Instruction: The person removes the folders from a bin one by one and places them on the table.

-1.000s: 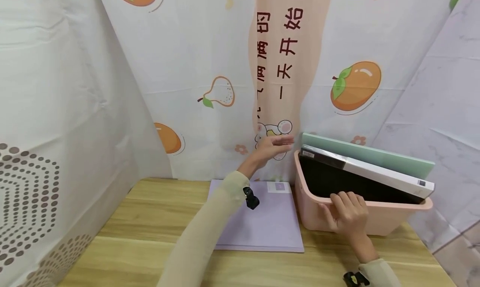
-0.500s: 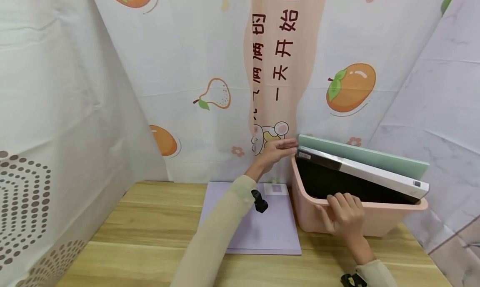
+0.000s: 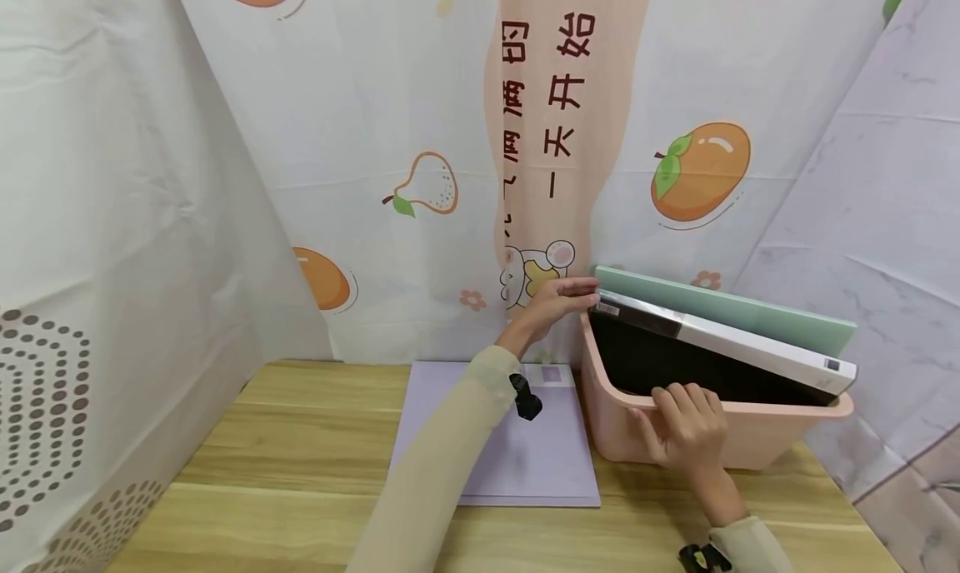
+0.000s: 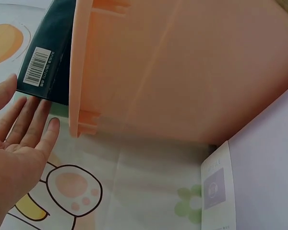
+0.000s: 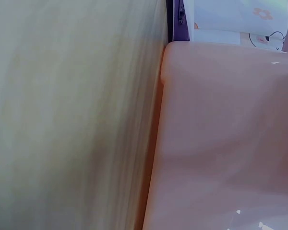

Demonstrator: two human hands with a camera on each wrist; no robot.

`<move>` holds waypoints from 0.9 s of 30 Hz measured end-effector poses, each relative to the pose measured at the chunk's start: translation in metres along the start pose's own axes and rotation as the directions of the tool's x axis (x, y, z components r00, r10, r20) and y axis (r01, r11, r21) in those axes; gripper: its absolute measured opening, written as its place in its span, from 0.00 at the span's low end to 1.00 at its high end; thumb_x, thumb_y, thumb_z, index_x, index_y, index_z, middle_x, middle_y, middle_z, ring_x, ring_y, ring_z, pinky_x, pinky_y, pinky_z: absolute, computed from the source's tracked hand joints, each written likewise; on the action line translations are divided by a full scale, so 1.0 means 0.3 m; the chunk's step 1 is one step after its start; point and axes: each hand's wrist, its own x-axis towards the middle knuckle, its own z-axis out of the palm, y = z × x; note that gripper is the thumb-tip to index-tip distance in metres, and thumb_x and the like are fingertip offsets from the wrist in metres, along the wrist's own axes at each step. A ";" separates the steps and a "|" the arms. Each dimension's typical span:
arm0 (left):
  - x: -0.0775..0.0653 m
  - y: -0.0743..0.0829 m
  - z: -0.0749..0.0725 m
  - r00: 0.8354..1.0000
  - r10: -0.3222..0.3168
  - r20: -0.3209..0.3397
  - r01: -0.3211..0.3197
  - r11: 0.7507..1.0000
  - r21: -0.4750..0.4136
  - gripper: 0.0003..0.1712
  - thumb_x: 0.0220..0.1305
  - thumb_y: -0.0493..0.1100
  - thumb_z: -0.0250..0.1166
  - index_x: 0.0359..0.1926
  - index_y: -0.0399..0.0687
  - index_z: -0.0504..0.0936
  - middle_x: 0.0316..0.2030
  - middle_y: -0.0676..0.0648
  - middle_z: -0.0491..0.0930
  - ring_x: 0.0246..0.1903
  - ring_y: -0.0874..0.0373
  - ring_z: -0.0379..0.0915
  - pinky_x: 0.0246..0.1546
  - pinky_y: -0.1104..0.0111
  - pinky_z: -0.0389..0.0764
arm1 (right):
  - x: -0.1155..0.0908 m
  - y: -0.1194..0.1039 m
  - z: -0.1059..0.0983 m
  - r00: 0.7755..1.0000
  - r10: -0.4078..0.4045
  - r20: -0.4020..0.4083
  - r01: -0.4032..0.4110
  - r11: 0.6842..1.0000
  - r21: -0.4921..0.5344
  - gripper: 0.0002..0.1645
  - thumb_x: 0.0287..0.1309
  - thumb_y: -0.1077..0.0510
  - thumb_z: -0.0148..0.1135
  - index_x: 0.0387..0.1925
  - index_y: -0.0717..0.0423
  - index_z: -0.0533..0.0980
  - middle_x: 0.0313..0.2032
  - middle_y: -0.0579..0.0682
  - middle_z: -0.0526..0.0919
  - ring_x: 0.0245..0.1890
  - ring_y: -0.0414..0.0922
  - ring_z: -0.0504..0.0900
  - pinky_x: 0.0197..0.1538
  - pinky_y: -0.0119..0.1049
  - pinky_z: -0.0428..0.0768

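In the head view a pink plastic bin point(image 3: 757, 435) stands at the right of the table. A flat black box with a white edge point(image 3: 738, 346) leans in it, slanting down to the right, with a mint-green folder point(image 3: 735, 309) behind. My right hand point(image 3: 688, 427) grips the bin's front rim, thumb outside. My left hand point(image 3: 551, 308) is at the box's upper left corner, fingers fairly straight. The left wrist view has the left hand's point(image 4: 21, 153) thumb and fingertips around the barcoded box end point(image 4: 43, 67); firm contact is hard to tell.
A lilac folder point(image 3: 543, 460) with a white label lies flat on the wooden table point(image 3: 300, 448), left of the bin and beneath my left forearm. A fruit-printed curtain point(image 3: 360, 73) hangs close behind the bin. Another pale sheet point(image 3: 885, 223) hangs at the right.
My left hand has moved right, from beside the box to its corner. The right hand keeps its hold on the rim. The head view has shifted slightly.
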 end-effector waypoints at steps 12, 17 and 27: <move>0.018 0.022 0.002 0.998 -0.025 0.054 0.021 0.997 0.075 0.24 0.70 0.41 0.66 0.65 0.42 0.79 0.64 0.42 0.79 0.57 0.60 0.76 0.60 0.70 0.76 | -0.009 0.000 0.000 1.000 0.016 0.016 -0.016 1.000 0.003 0.36 0.69 0.40 0.54 0.19 0.67 0.73 0.16 0.59 0.70 0.18 0.58 0.67 0.24 0.52 0.63; 0.020 0.038 0.001 0.996 -0.064 0.056 0.059 0.994 0.095 0.23 0.70 0.40 0.66 0.64 0.42 0.80 0.61 0.41 0.81 0.48 0.62 0.78 0.57 0.67 0.81 | -0.003 -0.004 -0.001 1.000 0.020 0.022 -0.020 1.000 0.001 0.35 0.69 0.40 0.54 0.19 0.67 0.73 0.17 0.59 0.71 0.18 0.58 0.67 0.24 0.52 0.62; 0.024 0.058 0.004 0.992 -0.118 0.052 0.113 0.989 0.093 0.21 0.70 0.38 0.67 0.61 0.36 0.82 0.56 0.38 0.82 0.41 0.63 0.78 0.64 0.54 0.79 | 0.005 -0.008 -0.005 0.999 0.026 0.027 -0.026 1.000 0.000 0.35 0.69 0.40 0.54 0.19 0.67 0.73 0.17 0.59 0.71 0.18 0.59 0.67 0.24 0.52 0.62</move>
